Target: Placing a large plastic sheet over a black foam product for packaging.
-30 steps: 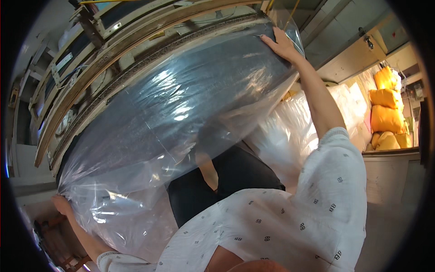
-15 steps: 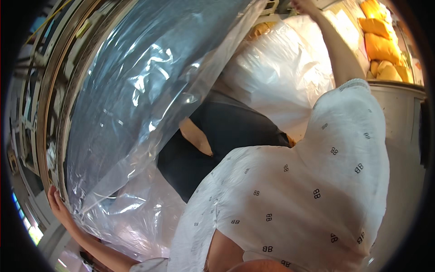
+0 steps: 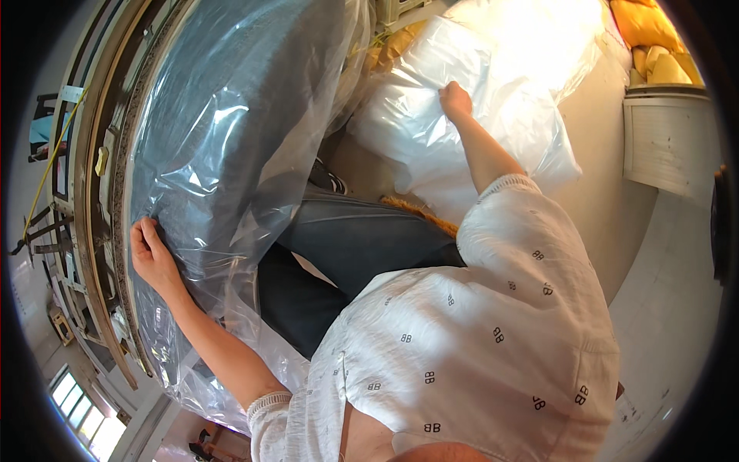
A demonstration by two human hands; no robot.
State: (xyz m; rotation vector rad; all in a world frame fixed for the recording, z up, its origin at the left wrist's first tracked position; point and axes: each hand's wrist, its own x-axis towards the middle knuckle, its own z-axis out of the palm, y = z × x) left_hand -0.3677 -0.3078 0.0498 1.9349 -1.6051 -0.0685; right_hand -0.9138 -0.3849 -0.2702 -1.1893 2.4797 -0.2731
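Note:
A large clear plastic sheet [image 3: 208, 162] lies over a dark grey padded piece [image 3: 262, 100] on my left, wrinkled and shiny. My left hand [image 3: 152, 250] is at the sheet's left side, fingers curled and pinching the plastic. Farther off to the right, my right hand [image 3: 456, 102] is closed in a fist in front of a heap of whitish plastic [image 3: 427, 115] on the floor. Whatever that fist may hold is hidden. Loose clear plastic also hangs down by my dark-trousered legs.
Long wooden frames [image 3: 96, 200] run along the left edge. A yellow cord [image 3: 55, 162] hangs beside them. Orange-yellow bundles [image 3: 647, 27] sit above a pale cabinet [image 3: 670, 135] at the right. A plastic crate [image 3: 396, 8] stands at the far edge.
My left hand has moved up along the sheet's left side, from the frame edge onto the plastic. My right hand has come down and inward, and the sheet's right edge lies farther left.

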